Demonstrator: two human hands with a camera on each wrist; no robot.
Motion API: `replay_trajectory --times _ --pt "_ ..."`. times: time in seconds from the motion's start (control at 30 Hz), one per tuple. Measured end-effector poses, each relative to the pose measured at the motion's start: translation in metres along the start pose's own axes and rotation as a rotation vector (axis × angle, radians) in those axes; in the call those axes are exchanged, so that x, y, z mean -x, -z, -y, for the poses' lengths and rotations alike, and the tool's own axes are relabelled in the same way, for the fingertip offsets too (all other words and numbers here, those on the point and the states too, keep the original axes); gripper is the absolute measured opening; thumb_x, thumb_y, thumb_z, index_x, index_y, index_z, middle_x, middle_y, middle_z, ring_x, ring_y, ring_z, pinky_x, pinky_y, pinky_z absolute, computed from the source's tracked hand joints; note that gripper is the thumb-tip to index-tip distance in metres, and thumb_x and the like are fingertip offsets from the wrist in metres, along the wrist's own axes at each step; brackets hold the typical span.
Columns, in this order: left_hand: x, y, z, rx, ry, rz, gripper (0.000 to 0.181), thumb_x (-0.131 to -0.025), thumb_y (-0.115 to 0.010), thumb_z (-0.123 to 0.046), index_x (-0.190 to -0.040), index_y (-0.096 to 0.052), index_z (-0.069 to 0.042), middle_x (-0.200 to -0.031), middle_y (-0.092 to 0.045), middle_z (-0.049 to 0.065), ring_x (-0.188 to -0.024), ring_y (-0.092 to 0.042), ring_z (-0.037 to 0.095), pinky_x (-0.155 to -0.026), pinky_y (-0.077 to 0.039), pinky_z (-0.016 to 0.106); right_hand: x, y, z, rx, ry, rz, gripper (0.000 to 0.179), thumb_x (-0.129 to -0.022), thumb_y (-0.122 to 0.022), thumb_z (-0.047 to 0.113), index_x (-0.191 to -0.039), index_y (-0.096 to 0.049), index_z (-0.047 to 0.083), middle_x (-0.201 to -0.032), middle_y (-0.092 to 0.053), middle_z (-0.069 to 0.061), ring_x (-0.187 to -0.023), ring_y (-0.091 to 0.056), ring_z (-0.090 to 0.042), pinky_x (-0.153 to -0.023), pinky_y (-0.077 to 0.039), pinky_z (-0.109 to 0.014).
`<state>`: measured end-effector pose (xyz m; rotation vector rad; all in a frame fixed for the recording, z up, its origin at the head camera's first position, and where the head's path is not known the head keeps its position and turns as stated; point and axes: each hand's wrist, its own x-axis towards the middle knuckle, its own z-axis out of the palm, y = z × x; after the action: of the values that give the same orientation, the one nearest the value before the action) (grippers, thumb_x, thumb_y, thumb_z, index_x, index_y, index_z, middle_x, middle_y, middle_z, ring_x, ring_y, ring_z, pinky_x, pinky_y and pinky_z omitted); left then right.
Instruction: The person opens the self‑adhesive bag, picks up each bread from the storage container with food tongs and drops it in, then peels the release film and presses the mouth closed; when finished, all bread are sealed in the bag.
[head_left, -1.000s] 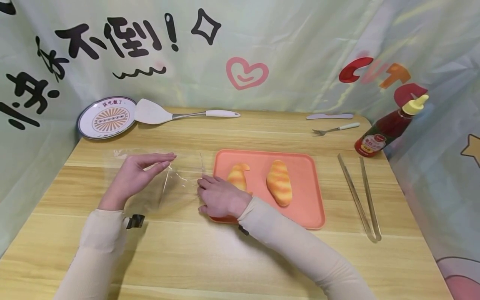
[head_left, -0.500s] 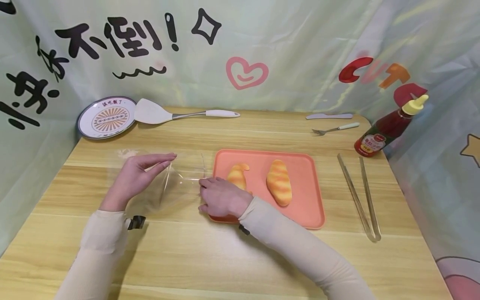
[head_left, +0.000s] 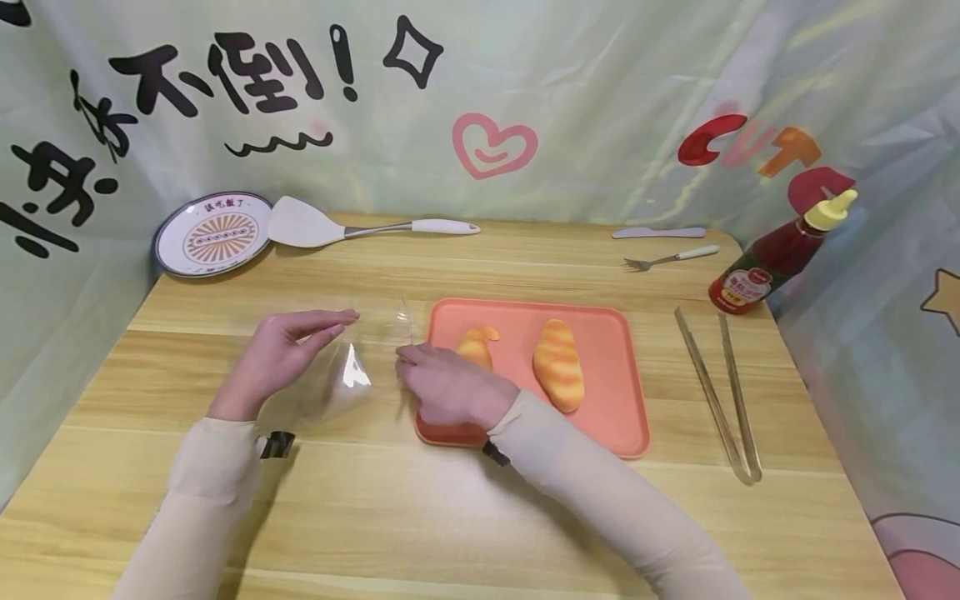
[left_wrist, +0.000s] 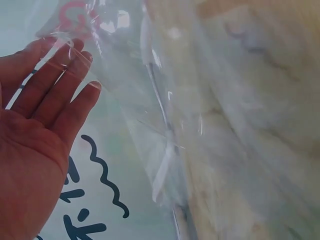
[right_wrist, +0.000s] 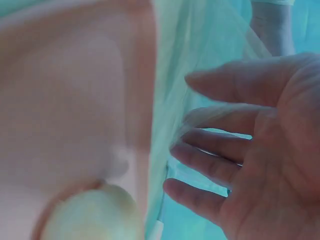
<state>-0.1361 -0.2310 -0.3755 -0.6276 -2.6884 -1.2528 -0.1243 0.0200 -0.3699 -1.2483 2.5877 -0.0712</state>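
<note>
A clear plastic bag (head_left: 351, 371) stretches between the two hands over the wooden table, left of the coral tray (head_left: 600, 439). My left hand (head_left: 281, 354) pinches the bag's edge at thumb and fingertips, its other fingers fairly straight. Film also shows by the left fingertips in the left wrist view. My right hand (head_left: 453, 385) is over the tray's left edge, touching the bag. In the right wrist view its thumb stands apart from the fairly straight fingers (right_wrist: 210, 157), with film across them. Two striped, bread-like pieces lie on the tray: a left one (head_left: 476, 346), partly hidden by my right hand, and a right one (head_left: 558, 367).
Metal tongs (head_left: 731, 408) lie right of the tray. A sauce bottle (head_left: 772, 262) stands at the back right, near a fork (head_left: 667, 258) and a knife (head_left: 660, 233). A white spatula (head_left: 307, 223) and a round plate (head_left: 217, 236) are at the back left.
Both hands have shifted slightly right. My right hand has turned a little and its fingertips have risen, and the bag between the hands has changed shape, with a bright glint now showing.
</note>
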Motion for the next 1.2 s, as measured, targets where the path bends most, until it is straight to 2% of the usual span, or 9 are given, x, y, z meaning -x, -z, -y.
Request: replay_trajectory --times 0.27,0.47,0.6,0.73,0.87,1.07,1.2 --pt "-0.001 -0.002 0.003 -0.021 -0.004 0.004 0.021 -0.096 -0.065 -0.010 -0.115 -0.075 -0.011 -0.117 -0.070 0.002 -0.109 -0.063 0.009 -0.090 -0.045 0.013 0.016 0.018 -0.012 -0.021 0.017 -0.099 0.049 -0.092 -0.050 0.001 -0.141 -0.050 0.000 -0.150 -0.041 -0.013 -0.136 -0.040 -0.027 -0.110 -0.035 -0.036" --pt "0.000 -0.002 0.003 -0.028 0.018 0.019 0.021 -0.097 -0.065 -0.011 -0.116 -0.074 -0.011 -0.117 -0.069 -0.001 -0.110 -0.063 0.012 -0.091 -0.045 0.015 0.019 0.019 -0.019 -0.037 0.016 -0.128 0.044 -0.097 -0.045 0.005 -0.141 -0.052 0.003 -0.148 -0.045 -0.010 -0.135 -0.042 -0.026 -0.109 -0.036 -0.036" --pt "0.000 -0.002 0.003 -0.028 0.027 0.028 0.021 -0.097 -0.065 -0.013 -0.116 -0.074 -0.010 -0.118 -0.069 -0.002 -0.111 -0.063 0.016 -0.093 -0.045 0.016 0.021 0.018 -0.021 -0.062 0.011 -0.147 0.043 -0.098 -0.047 0.008 -0.140 -0.052 0.004 -0.146 -0.046 -0.011 -0.133 -0.044 -0.026 -0.107 -0.038 -0.038" --pt "0.000 -0.002 0.002 -0.002 0.038 0.040 0.020 -0.096 -0.065 -0.012 -0.115 -0.074 -0.010 -0.119 -0.069 -0.001 -0.112 -0.063 0.019 -0.095 -0.045 0.019 0.031 0.025 -0.028 -0.096 0.003 -0.177 0.043 -0.098 -0.053 0.014 -0.140 -0.052 0.003 -0.146 -0.046 -0.013 -0.134 -0.042 -0.028 -0.108 -0.038 -0.039" --pt "0.000 -0.001 0.002 0.024 0.051 0.058 0.020 -0.096 -0.066 -0.009 -0.114 -0.075 -0.010 -0.120 -0.068 0.000 -0.113 -0.063 0.021 -0.098 -0.045 0.023 0.049 0.033 -0.040 -0.153 -0.031 -0.193 0.046 -0.100 -0.054 0.019 -0.142 -0.049 0.001 -0.147 -0.043 -0.014 -0.137 -0.038 -0.028 -0.112 -0.032 -0.039" --pt "0.000 -0.002 0.004 0.017 0.041 0.063 0.021 -0.095 -0.066 -0.008 -0.114 -0.074 -0.008 -0.119 -0.068 0.000 -0.113 -0.063 0.020 -0.097 -0.044 0.019 0.089 0.043 -0.064 -0.238 -0.147 -0.269 0.050 -0.101 -0.056 0.025 -0.144 -0.047 0.000 -0.147 -0.043 -0.016 -0.136 -0.038 -0.031 -0.112 -0.031 -0.042" --pt "0.000 -0.003 0.005 0.000 0.041 0.071 0.022 -0.095 -0.066 -0.008 -0.116 -0.074 -0.010 -0.120 -0.068 -0.001 -0.113 -0.063 0.020 -0.098 -0.046 0.028 0.120 0.048 -0.082 -0.268 -0.244 -0.295 0.053 -0.101 -0.057 0.028 -0.144 -0.045 -0.001 -0.148 -0.041 -0.018 -0.136 -0.038 -0.035 -0.110 -0.033 -0.049"
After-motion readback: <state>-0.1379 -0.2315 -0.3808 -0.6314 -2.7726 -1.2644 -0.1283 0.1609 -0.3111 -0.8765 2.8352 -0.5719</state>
